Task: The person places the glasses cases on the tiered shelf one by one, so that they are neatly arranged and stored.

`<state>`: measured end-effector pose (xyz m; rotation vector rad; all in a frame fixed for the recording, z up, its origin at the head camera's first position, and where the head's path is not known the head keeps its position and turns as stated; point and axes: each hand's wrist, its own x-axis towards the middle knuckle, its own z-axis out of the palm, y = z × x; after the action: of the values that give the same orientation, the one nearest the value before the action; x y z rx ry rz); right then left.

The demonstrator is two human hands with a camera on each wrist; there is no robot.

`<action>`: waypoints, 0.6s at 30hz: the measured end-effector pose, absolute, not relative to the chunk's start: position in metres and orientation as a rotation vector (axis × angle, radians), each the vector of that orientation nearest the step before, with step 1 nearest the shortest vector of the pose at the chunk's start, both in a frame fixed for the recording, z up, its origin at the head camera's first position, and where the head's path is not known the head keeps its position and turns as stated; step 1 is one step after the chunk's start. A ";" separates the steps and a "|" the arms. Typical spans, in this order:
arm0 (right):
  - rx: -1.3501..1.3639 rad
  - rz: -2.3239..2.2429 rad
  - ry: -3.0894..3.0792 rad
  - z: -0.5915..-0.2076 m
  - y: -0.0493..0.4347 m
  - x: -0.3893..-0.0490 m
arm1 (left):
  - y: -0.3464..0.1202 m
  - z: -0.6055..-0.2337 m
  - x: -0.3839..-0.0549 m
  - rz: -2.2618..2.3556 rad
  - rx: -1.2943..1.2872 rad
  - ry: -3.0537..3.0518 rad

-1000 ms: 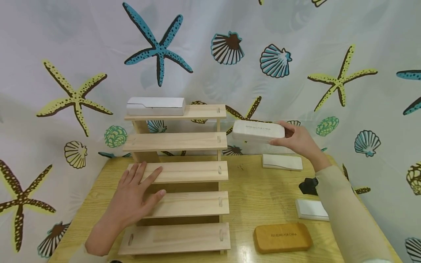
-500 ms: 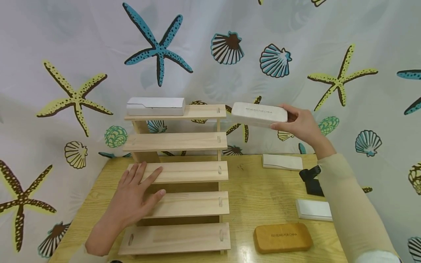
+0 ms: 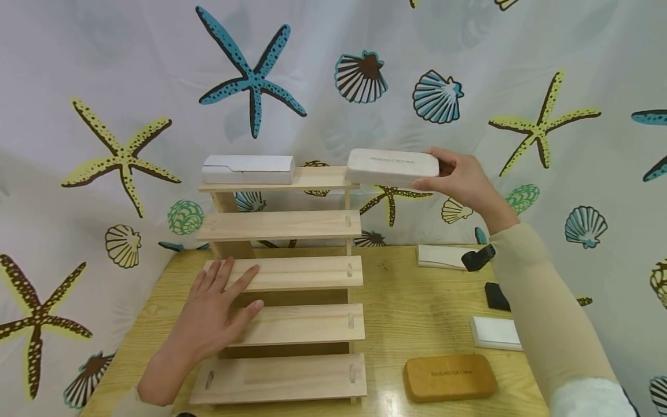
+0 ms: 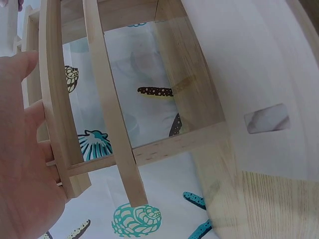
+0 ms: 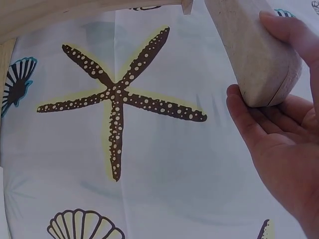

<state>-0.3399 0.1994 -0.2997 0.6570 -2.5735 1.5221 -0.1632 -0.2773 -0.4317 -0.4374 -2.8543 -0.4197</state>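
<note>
My right hand grips the right end of a white glasses case printed with small lettering. In the head view, the case's left end overlaps the right end of the top shelf. From the right wrist, the case sits between thumb and fingers. On the third shelf of a stepped wooden rack rests my left hand, fingers spread and straight. A second white case with a flap lid stands at the left of the top shelf.
On the table, right of the rack, lie a brown glasses case, a white case, another white flat case and a black object partly behind the right sleeve. A patterned curtain hangs behind.
My right hand has lifted the white glasses case from beside the second shelf up to top-shelf height, then moved it left over that shelf's end. The left hand has stayed in place.
</note>
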 end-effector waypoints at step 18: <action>0.762 1.506 -2.569 -0.290 0.152 -0.355 | -0.280 -0.436 -0.165 -0.411 -0.443 -2.840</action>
<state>-0.3552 0.1518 -0.2900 0.7625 -2.5689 1.5055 -0.1648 -0.2799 -0.4364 -0.4434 -2.8400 -0.4112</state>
